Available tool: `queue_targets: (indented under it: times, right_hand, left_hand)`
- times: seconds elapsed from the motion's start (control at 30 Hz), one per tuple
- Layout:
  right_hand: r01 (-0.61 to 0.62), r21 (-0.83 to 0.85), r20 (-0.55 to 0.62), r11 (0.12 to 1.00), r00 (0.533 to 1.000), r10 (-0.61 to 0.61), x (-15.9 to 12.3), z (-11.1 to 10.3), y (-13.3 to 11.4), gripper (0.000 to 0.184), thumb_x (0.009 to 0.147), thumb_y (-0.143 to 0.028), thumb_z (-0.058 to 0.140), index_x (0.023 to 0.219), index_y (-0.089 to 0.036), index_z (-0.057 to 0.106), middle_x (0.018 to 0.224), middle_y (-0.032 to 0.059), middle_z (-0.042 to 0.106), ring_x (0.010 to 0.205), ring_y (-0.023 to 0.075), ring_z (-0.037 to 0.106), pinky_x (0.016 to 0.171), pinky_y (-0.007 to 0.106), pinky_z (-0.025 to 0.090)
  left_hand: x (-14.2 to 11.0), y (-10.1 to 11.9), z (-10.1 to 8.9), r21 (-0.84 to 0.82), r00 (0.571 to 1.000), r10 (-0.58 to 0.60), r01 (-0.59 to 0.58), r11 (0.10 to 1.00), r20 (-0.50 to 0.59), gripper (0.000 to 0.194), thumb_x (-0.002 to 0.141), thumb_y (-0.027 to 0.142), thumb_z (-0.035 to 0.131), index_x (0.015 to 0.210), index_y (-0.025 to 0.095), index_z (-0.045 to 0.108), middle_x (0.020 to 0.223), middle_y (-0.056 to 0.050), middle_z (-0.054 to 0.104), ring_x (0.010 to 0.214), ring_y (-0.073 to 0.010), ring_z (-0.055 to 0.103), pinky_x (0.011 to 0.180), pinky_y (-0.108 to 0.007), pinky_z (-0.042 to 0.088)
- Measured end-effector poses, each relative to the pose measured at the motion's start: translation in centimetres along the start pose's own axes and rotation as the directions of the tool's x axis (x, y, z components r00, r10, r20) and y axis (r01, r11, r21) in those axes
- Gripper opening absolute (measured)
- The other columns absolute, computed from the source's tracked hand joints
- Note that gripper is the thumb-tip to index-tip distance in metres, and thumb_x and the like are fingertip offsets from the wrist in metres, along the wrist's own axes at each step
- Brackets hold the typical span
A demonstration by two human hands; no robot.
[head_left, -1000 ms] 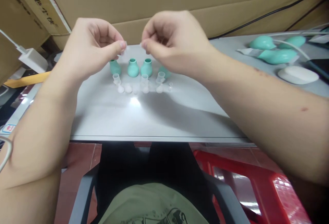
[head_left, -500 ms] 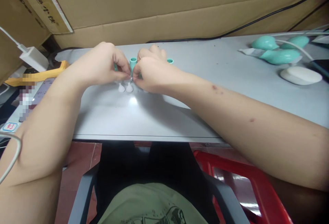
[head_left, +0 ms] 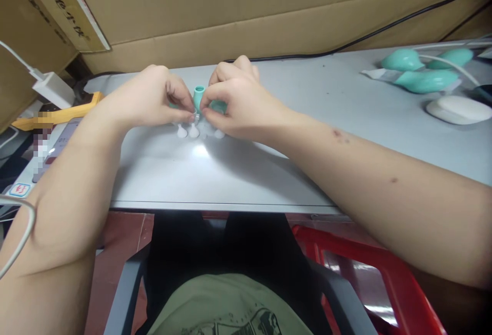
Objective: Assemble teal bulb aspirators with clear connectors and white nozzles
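My left hand (head_left: 159, 100) pinches a small clear piece (head_left: 196, 116) between thumb and forefinger, low over the table. Just right of it, the thumb and forefinger of my right hand (head_left: 240, 100) come together; whatever is between them is too small to make out. Behind the fingertips stands a mint-green bottle-shaped part (head_left: 199, 94) with an open round top. More green shows through the gap in my right hand, mostly hidden. White drop-shaped pieces (head_left: 193, 131) lie in front of my fingers, one of them (head_left: 219, 133) partly under my right hand.
Several mint-green rounded items (head_left: 426, 80) and a white oval case (head_left: 457, 110) lie at the right, with cables. On the left are a white charger (head_left: 54, 88), a yellow bar (head_left: 65, 114) and a phone (head_left: 63, 143). Cardboard (head_left: 230, 12) walls the back; a red stool (head_left: 369, 258) stands below.
My right hand has shifted slightly right and opened its curl, with its back fingers raised. My left hand stays nearly in place. The view has turned slightly.
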State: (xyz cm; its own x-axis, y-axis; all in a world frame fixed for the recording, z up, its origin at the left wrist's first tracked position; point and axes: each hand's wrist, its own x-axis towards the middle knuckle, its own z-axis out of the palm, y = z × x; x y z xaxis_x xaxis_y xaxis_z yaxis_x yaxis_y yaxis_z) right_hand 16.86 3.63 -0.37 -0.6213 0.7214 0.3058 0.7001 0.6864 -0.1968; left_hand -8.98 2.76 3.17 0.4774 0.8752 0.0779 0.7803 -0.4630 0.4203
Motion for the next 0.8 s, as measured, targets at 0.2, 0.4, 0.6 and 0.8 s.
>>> queue_targets:
  times: [0.2, 0.4, 0.6, 0.8]
  right_hand:
    - [0.104, 0.107, -0.138, 0.989, 0.986, -0.089, 0.0, 0.5, 1.2, 0.024, 0.117, -0.024, 0.071, 0.104, -0.029, 0.090, 0.136, 0.0151, 0.083, 0.144, 0.0451, 0.066, 0.130, 0.067, 0.057]
    - [0.177, 0.099, -0.151, 0.979, 0.975, -0.161, 0.1, 0.8, 1.3, 0.027, 0.119, -0.026, 0.067, 0.102, -0.033, 0.087, 0.133, 0.0120, 0.085, 0.146, 0.0432, 0.065, 0.131, 0.066, 0.055]
    - [0.226, 0.090, -0.156, 0.970, 0.965, -0.210, 0.1, 1.1, 1.6, 0.026, 0.117, -0.023, 0.068, 0.104, -0.031, 0.088, 0.138, 0.0120, 0.088, 0.148, 0.0456, 0.068, 0.127, 0.068, 0.055]
    - [0.236, 0.195, -0.199, 0.952, 0.960, -0.197, -0.1, 0.9, 1.5, 0.021, 0.115, -0.021, 0.072, 0.114, -0.030, 0.091, 0.127, 0.0094, 0.093, 0.142, 0.0415, 0.075, 0.130, 0.062, 0.056]
  left_hand:
    - [-1.3, 0.9, -1.0, -0.076, 0.968, 0.080, -0.100, 0.992, -0.238, 0.028, 0.091, 0.064, 0.101, 0.094, 0.036, 0.103, 0.090, -0.003, 0.091, 0.075, -0.0257, 0.073, 0.070, -0.041, 0.053]
    - [-1.4, 1.1, -1.2, 0.086, 0.999, -0.012, 0.010, 0.996, 0.030, 0.009, 0.085, 0.046, 0.107, 0.093, 0.044, 0.103, 0.082, 0.002, 0.088, 0.064, -0.0244, 0.070, 0.064, -0.042, 0.046]
    - [-1.1, 0.6, -0.6, 0.227, 0.987, -0.121, 0.094, 0.969, 0.109, 0.017, 0.089, 0.022, 0.101, 0.084, 0.038, 0.098, 0.076, 0.007, 0.085, 0.063, -0.0214, 0.065, 0.072, -0.038, 0.046]
    - [-3.0, 1.7, -2.4, -0.137, 0.990, -0.013, -0.007, 0.990, -0.144, 0.013, 0.098, 0.037, 0.112, 0.096, 0.028, 0.102, 0.080, -0.001, 0.086, 0.071, -0.0226, 0.073, 0.074, -0.038, 0.059]
